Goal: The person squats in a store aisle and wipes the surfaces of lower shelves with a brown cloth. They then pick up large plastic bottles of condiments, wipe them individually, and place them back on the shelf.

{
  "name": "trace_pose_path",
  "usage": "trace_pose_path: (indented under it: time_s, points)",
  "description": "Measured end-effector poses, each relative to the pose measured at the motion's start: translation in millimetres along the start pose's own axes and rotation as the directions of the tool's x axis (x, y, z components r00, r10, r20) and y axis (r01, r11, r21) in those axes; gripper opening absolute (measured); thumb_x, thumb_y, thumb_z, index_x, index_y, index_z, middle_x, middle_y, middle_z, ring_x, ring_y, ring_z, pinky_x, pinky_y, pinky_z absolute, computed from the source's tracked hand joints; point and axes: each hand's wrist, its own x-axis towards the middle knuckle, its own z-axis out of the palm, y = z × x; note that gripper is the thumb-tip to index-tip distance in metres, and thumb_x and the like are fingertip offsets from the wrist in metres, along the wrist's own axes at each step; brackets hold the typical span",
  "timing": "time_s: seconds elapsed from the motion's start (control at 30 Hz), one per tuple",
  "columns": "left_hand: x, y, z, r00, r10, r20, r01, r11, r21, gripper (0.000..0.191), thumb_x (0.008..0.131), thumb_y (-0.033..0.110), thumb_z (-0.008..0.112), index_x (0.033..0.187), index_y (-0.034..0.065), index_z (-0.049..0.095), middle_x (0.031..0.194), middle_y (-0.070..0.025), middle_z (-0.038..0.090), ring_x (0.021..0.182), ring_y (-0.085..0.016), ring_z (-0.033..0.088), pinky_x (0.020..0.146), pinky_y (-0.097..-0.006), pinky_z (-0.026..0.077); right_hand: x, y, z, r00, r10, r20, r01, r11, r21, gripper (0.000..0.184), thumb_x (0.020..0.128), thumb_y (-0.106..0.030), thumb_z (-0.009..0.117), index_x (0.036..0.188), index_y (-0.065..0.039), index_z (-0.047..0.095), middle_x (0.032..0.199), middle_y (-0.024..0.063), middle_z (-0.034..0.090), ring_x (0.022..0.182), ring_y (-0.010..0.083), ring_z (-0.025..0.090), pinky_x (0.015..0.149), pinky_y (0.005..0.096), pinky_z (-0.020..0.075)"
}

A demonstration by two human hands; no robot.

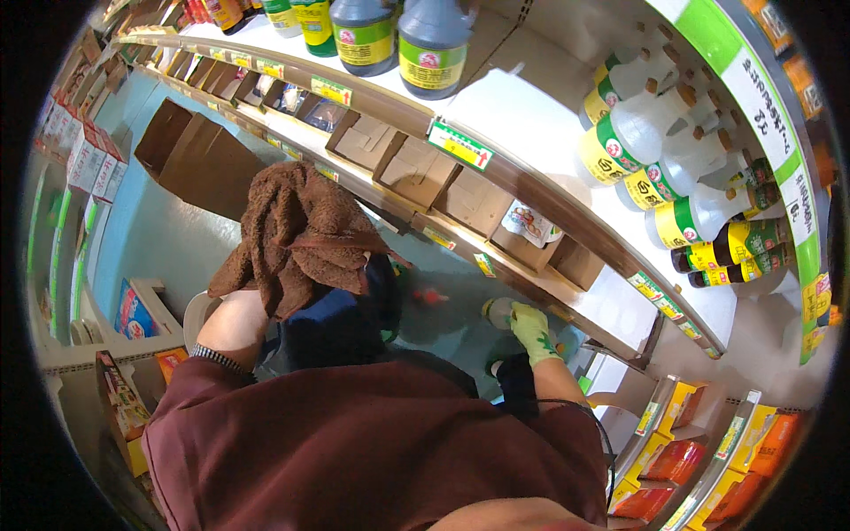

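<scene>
A brown terry towel (302,239) hangs bunched over the end of my left forearm (232,325). The towel hides my left hand, fingers included, while bearing up its folds. My right hand (533,332), in a pale yellow-green glove, reaches down low on the right. Its fingers are closed on the edge of a pale, round-ended container, likely a bottle or jar (496,313), close to the bottom shelf. That container is blurred and partly covered by the glove.
Large jugs (435,56) and several clear bottles lying on their sides (617,146) occupy the upper shelf (531,113). Open cardboard trays (415,169) line the shelf below. An open cardboard carton (199,159) stands on the floor (179,245). Boxed goods (671,462) fill racks at lower right.
</scene>
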Motion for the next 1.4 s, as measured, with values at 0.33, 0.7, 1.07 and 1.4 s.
trace_pose_path:
  time_s: [0.33,0.7,1.07,1.4]
  points:
    - [17.8,-11.1,63.0,0.898,-0.033,0.44,0.016,0.999,0.043,0.03,0.087,0.026,0.058,0.107,0.0037,0.061,0.1,-0.0073,0.062,0.084,-0.019,0.058,0.077,-0.0335,0.047,-67.7,-147.6,-291.8,0.953,-0.047,-0.298,0.094,0.985,0.144,0.034,0.078,-0.032,0.07,0.106,-0.014,0.062,0.084,0.0113,0.065,0.074,0.0299,0.064,0.064,0.0374,0.0501]
    - [39.9,-11.1,201.3,0.097,-0.211,0.973,0.004,0.977,0.212,0.035,0.087,0.028,0.059,0.109,0.0012,0.062,0.1,-0.0081,0.063,0.082,-0.018,0.058,0.075,-0.0321,0.047,48.9,-197.0,-417.3,0.662,-0.377,-0.647,0.123,0.907,-0.403,0.031,0.085,-0.029,0.062,0.112,-0.015,0.059,0.087,0.009,0.064,0.073,0.0248,0.063,0.064,0.0326,0.0493]
    - [75.1,-46.5,222.9,0.185,-0.488,0.853,-0.671,0.572,0.472,0.038,0.074,0.028,0.059,0.103,0.0056,0.065,0.092,-0.0136,0.066,0.088,-0.025,0.06,0.082,-0.034,0.044,242.2,-91.4,-501.7,0.767,-0.28,-0.578,-0.076,0.854,-0.514,0.032,0.086,-0.03,0.059,0.113,-0.014,0.058,0.099,0.0134,0.064,0.09,0.0315,0.062,0.075,0.0396,0.0478]
    - [75.9,-31.9,224.0,0.141,-0.472,0.87,-0.504,0.722,0.474,0.035,0.079,0.022,0.059,0.107,0.0008,0.06,0.095,-0.0114,0.065,0.089,-0.021,0.059,0.081,-0.033,0.045,295.8,-71.5,-495.6,0.836,-0.137,-0.532,-0.138,0.885,-0.446,0.039,0.088,-0.035,0.056,0.122,-0.015,0.053,0.112,0.0145,0.058,0.102,0.0314,0.055,0.088,0.0402,0.0411]
